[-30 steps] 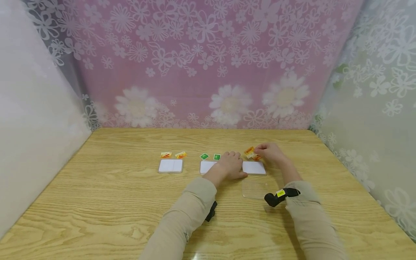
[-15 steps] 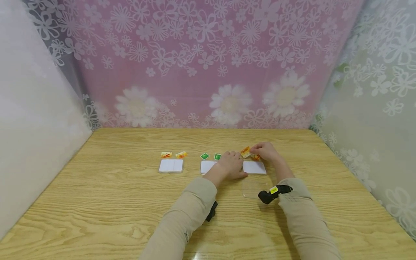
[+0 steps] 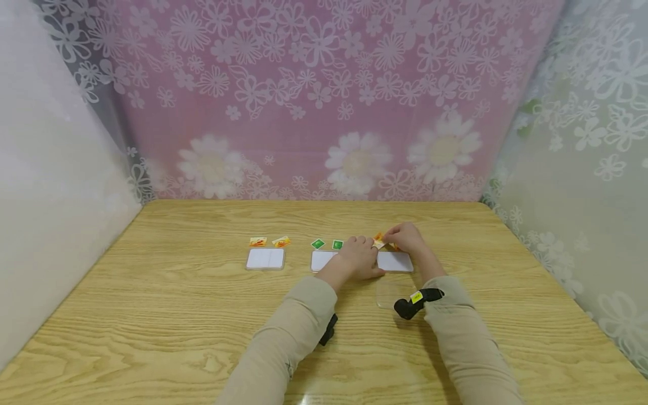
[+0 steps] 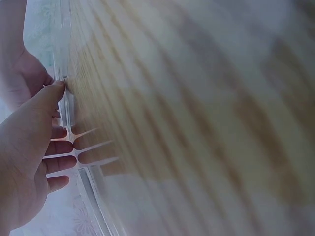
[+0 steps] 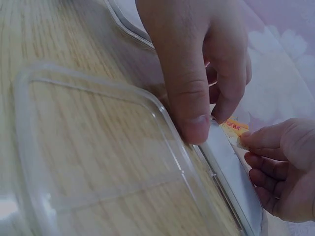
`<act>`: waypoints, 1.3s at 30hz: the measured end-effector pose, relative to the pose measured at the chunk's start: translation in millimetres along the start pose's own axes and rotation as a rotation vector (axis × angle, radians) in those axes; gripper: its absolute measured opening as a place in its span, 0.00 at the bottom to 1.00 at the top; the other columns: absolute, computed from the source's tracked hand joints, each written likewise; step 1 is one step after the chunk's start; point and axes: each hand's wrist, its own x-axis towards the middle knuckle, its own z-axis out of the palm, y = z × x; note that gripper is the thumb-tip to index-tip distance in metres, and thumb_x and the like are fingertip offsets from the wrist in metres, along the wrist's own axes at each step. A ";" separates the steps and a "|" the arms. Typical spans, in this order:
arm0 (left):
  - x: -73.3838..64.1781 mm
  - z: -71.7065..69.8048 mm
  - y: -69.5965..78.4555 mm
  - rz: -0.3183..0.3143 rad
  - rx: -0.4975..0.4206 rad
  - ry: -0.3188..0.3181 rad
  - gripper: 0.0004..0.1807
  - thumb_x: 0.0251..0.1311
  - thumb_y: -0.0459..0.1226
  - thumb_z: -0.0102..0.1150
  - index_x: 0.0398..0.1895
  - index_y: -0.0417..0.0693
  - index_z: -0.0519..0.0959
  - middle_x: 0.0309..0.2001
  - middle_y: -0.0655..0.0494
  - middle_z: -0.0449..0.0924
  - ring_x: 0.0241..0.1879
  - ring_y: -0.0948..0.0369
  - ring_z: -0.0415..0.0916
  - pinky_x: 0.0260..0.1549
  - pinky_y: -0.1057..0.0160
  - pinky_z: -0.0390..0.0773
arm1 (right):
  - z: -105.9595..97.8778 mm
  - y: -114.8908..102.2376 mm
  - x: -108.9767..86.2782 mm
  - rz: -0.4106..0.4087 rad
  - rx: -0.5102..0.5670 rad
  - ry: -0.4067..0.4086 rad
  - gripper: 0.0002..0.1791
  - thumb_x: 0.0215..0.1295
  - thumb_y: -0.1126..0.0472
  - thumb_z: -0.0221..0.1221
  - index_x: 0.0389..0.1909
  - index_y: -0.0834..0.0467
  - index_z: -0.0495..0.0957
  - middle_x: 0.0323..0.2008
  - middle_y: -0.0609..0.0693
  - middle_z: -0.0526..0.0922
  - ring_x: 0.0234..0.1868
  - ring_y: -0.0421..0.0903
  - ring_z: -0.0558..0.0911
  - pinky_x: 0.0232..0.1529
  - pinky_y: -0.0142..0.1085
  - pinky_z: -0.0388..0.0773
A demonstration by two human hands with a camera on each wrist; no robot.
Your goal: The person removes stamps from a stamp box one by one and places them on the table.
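My right hand (image 3: 407,239) pinches a small orange-and-yellow printed slip (image 5: 241,129) between thumb and fingertips. It is just behind a flat white-topped clear box (image 3: 396,261); another orange slip (image 3: 379,236) shows partly beside the fingers. My left hand (image 3: 358,259) rests between this box and the middle white-topped box (image 3: 322,260), covering part of the middle one. Its fingers lie fairly straight in the left wrist view, tips down at the tabletop. In the right wrist view, the left thumb (image 5: 196,129) touches the near corner of the right box.
A clear plastic lid (image 5: 93,147) lies on the wooden table in front of the right box. A third white-topped box (image 3: 265,259) stands at left with two yellow-orange slips (image 3: 281,242) behind it. Two green slips (image 3: 337,244) lie behind the middle box.
My right hand has moved left, toward the left hand, with the orange slip, which now shows a pale side. My left hand has stayed put.
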 end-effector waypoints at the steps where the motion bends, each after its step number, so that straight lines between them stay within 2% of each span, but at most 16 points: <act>1: -0.2 -0.1 0.1 0.001 -0.001 0.002 0.36 0.60 0.66 0.36 0.60 0.53 0.70 0.60 0.56 0.65 0.58 0.59 0.62 0.57 0.59 0.61 | 0.6 -0.5 -0.1 0.002 -0.002 0.002 0.13 0.59 0.62 0.59 0.39 0.68 0.81 0.36 0.57 0.78 0.27 0.45 0.69 0.27 0.33 0.66; 8: -1.4 -0.8 -1.2 0.008 -0.006 0.001 0.37 0.60 0.66 0.36 0.62 0.52 0.69 0.63 0.55 0.62 0.60 0.58 0.61 0.58 0.59 0.60 | 4.8 -0.1 2.9 0.017 -0.045 -0.005 0.13 0.58 0.61 0.59 0.38 0.67 0.82 0.41 0.59 0.80 0.35 0.48 0.72 0.31 0.34 0.68; 22: -3.2 -2.0 -0.9 0.003 -0.024 0.003 0.36 0.60 0.65 0.37 0.60 0.52 0.70 0.62 0.55 0.63 0.59 0.59 0.61 0.57 0.59 0.61 | 10.0 -0.7 3.0 -0.021 -0.067 0.007 0.08 0.57 0.64 0.58 0.32 0.67 0.80 0.26 0.51 0.80 0.25 0.42 0.72 0.26 0.31 0.68; 39: -4.2 -3.9 0.1 0.012 0.026 -0.001 0.37 0.61 0.66 0.34 0.59 0.51 0.71 0.58 0.56 0.67 0.55 0.60 0.64 0.55 0.60 0.63 | 11.3 -3.9 -1.1 -0.055 -0.156 0.030 0.07 0.56 0.65 0.57 0.31 0.66 0.78 0.29 0.56 0.79 0.30 0.48 0.74 0.30 0.34 0.69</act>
